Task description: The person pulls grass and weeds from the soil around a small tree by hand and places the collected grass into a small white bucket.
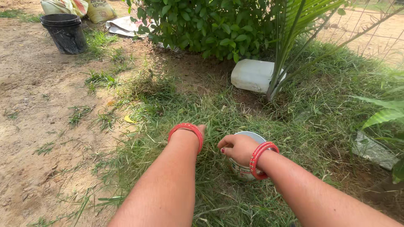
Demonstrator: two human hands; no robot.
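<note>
While your right hand (pixel 237 148) curled closed over the rim of the small white tub (pixel 246 168) at lower centre, your left hand (pixel 198 131) was buried in the grass (pixel 176 109), its grip impossible to tell; a jolt from that wrist could, I'd judge, have tipped the tub; it sat on uneven turf.

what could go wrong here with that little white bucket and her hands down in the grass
1. The right hand sits closed on the rim of the small white bucket, which stands on uneven grass; a pull or push there might tip it.
2. The left hand is down among the blades with its fingers hidden, so anything sharp there would go unseen.
3. The red bangles on the wrists could snag on stems.
</note>
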